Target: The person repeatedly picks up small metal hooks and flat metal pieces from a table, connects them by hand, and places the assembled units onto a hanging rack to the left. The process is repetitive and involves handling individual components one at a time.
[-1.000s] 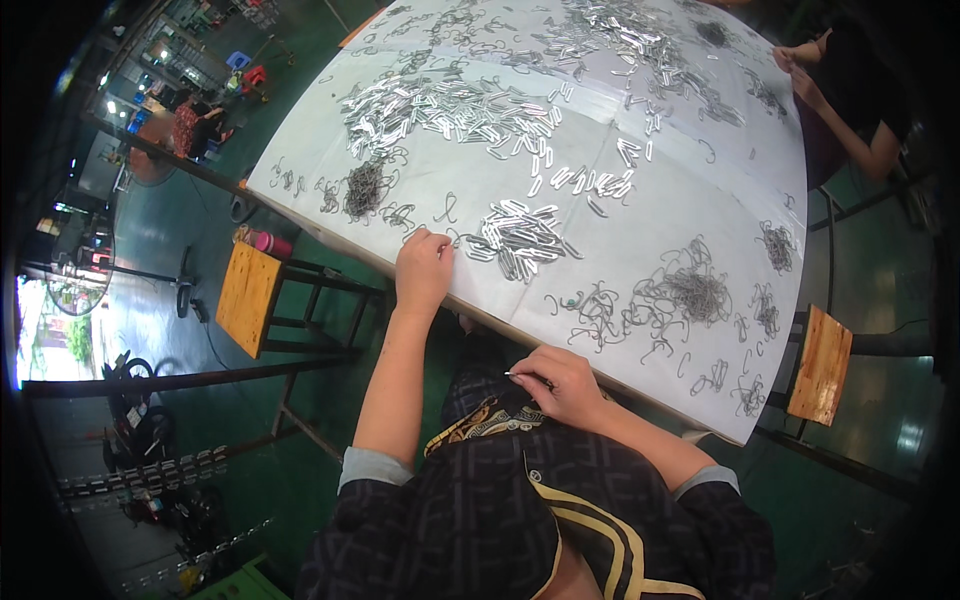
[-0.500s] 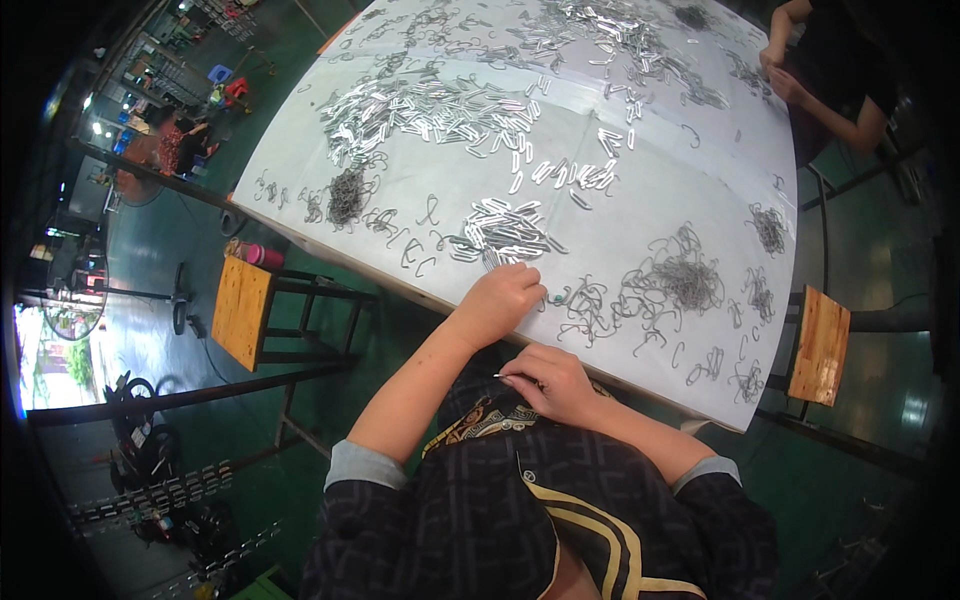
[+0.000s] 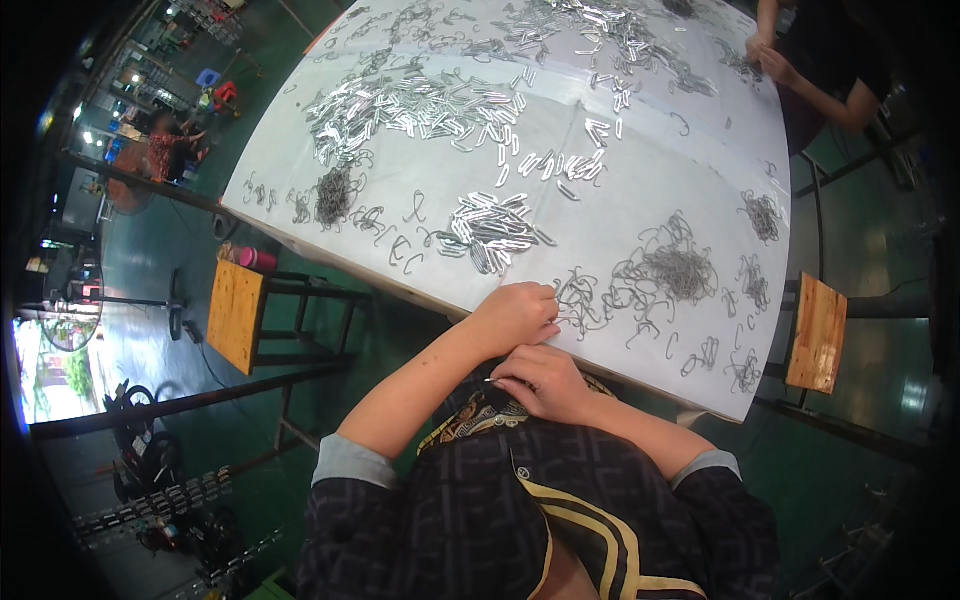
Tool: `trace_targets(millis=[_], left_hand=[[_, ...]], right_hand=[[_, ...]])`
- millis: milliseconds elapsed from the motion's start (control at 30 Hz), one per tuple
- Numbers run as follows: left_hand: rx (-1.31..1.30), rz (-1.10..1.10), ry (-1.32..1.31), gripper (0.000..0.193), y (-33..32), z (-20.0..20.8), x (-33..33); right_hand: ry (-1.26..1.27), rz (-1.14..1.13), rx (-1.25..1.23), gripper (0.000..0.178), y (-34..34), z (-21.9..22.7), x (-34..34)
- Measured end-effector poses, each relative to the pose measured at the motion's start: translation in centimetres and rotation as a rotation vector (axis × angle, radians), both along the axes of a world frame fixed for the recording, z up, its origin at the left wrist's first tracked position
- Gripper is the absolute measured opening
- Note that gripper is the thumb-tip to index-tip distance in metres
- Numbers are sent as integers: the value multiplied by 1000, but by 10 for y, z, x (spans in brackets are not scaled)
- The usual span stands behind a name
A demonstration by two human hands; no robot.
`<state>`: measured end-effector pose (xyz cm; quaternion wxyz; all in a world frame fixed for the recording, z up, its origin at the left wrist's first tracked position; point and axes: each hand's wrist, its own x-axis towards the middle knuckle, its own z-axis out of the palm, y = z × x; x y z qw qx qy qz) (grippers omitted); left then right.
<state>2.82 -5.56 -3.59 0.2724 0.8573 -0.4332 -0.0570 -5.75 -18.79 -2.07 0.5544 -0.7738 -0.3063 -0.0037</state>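
Observation:
My left hand [image 3: 518, 316] is over the near edge of the white-covered table [image 3: 640, 190], its fingers curled together; whatever is in them is hidden. Just below it, in front of my body, my right hand [image 3: 550, 384] pinches a small shiny metal piece [image 3: 490, 380], and only the tip shows. Beyond my left hand lies a pile of flat, silvery elongated metal loops [image 3: 492, 232]. Loose bent wire hooks [image 3: 580, 303] are scattered right beside my left fingers, running into a denser tangle of wire hooks [image 3: 680, 270] to the right.
A larger spread of metal loops [image 3: 400, 110] covers the far left of the table, near a dark clump of hooks [image 3: 334, 195]. Wooden stools stand at the left [image 3: 236, 318] and right [image 3: 817, 333]. Another person's hands [image 3: 768, 58] work at the far right edge.
My left hand has drawn back from the metal loop pile and come closer to my right hand. My right hand keeps its pinch almost in place. The view has shifted slightly.

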Motion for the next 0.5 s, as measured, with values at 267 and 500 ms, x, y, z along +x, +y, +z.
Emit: trace_targets(millis=[267, 500], left_hand=[[99, 142, 24, 9, 0, -6, 3], [-28, 40, 10, 5, -2, 2, 4]], right_hand=[[-10, 28, -36, 9, -3, -1, -2], [-12, 31, -17, 10, -1, -3, -2]])
